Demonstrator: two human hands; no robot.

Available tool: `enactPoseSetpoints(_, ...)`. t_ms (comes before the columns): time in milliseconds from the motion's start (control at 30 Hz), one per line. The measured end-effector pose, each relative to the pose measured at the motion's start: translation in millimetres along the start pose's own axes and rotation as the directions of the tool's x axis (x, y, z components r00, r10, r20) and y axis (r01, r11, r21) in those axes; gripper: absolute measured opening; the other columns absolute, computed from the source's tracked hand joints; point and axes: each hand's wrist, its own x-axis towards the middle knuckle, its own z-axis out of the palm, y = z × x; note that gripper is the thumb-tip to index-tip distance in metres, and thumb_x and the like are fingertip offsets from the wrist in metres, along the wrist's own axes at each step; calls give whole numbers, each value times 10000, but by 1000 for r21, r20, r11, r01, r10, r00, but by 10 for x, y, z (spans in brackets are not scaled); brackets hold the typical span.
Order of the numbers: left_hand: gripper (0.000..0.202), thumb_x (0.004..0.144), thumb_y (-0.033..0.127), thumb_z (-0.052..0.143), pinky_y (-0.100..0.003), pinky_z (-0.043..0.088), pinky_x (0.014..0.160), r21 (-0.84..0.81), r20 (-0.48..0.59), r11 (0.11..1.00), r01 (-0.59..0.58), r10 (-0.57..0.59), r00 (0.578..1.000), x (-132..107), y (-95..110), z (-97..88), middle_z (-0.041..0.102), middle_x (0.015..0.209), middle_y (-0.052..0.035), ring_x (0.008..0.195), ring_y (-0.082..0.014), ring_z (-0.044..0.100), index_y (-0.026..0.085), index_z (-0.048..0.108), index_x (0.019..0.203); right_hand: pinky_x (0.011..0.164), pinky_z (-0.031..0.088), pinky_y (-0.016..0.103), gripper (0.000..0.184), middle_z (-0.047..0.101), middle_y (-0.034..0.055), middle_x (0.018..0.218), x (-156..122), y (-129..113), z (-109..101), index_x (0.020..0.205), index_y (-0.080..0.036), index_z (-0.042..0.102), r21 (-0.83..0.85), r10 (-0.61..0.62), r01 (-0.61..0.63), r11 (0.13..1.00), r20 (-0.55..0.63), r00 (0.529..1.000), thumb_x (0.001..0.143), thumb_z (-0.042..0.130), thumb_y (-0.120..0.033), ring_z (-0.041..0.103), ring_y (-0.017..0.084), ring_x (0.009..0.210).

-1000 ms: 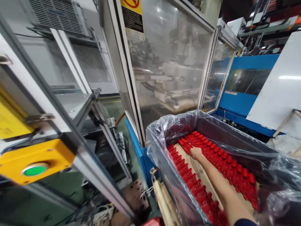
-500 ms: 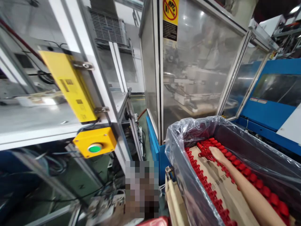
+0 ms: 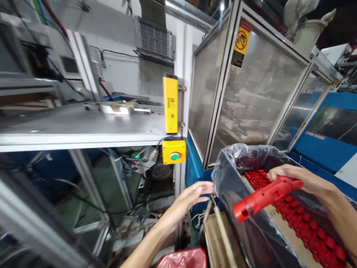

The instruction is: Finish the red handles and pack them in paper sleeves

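My right hand (image 3: 290,172) is closed around one end of a red plastic tube-shaped part (image 3: 259,199), which has square openings and a dark band near its free end. The part is held tilted above a dark box lined with clear plastic film (image 3: 231,175). Inside the box, rows of similar red parts (image 3: 304,214) lie along a sheet of brown cardboard (image 3: 279,216). My left hand (image 3: 196,195) is empty, fingers stretched apart, just left of the box's near corner and above a pale wooden handle (image 3: 223,232).
A metal workbench (image 3: 125,128) stands at left, with a yellow sensor bar (image 3: 170,106) and a green push button (image 3: 175,156) on its post. Behind the box rises a framed, clear-panelled machine enclosure (image 3: 256,93). At the bottom sits a red glossy object (image 3: 182,258).
My right hand has come up out of the box, now with a red part in it. My left hand has come into view. The view has turned left, towards the workbench.
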Motion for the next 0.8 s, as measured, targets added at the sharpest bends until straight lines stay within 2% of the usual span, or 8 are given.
enactPoseSetpoints(100,436,910,501,573,-342,494,907,-164,300,975,149,-94,949,78,46,-38,701,1149,-127,1069,-237,645,161,695,1154,586,386,287,488,474,-15,611,302,-607,605,632,-214,543,168,-81,12,986,410,909,853,449,-639,402,143,577)
enactPoseSetpoints(167,516,933,558,496,-316,514,819,-220,465,934,281,-153,872,-21,70,-155,718,1090,-136,961,-220,685,142,672,1182,596,376,283,472,465,-24,610,527,-896,1036,618,-215,546,189,-144,66,980,436,888,837,467,-626,389,137,580)
enactPoseSetpoints(233,580,924,609,469,-289,523,728,-239,526,906,349,-181,831,-214,119,-362,740,976,-129,813,-199,702,124,666,1172,586,379,277,474,474,-29,597,742,-1113,1439,605,-213,557,194,-168,90,977,434,885,811,497,-636,400,132,570)
enactPoseSetpoints(367,593,854,610,600,-210,486,565,-222,378,933,284,-186,907,-670,272,-971,717,768,-70,560,-115,625,80,709,1098,595,398,268,568,531,-14,627,1030,-1486,2107,680,-189,597,201,-171,103,974,362,916,862,414,-695,464,136,589)
enactPoseSetpoints(467,615,837,597,633,-199,483,535,-267,306,929,257,-172,936,-940,372,-1436,702,737,-69,556,-115,633,52,713,1111,698,436,281,573,601,20,752,1007,-1729,2540,850,-185,656,142,-161,153,978,46,986,936,346,-659,545,166,719)
enactPoseSetpoints(567,573,879,558,598,-206,510,602,-345,255,912,221,-135,957,-1143,458,-1796,717,763,-89,647,-138,671,50,717,1116,702,465,294,496,608,30,764,793,-1850,3035,924,-220,678,62,-126,161,985,-377,918,958,369,-607,574,189,723)
enactPoseSetpoints(633,551,893,552,582,-234,536,722,-402,200,903,153,-77,977,-1257,522,-1969,734,786,-97,742,-160,689,62,732,1096,692,504,307,454,638,45,780,627,-1859,3426,945,-242,690,55,-96,143,988,-502,860,956,393,-584,605,202,705)
enactPoseSetpoints(800,498,888,526,605,-312,500,934,-492,40,870,-27,54,998,-1464,705,-2222,741,838,-99,924,-206,677,87,749,1074,578,583,338,478,754,89,984,501,-1904,4402,1207,-275,661,72,-84,116,991,-344,935,908,469,-595,705,242,675)
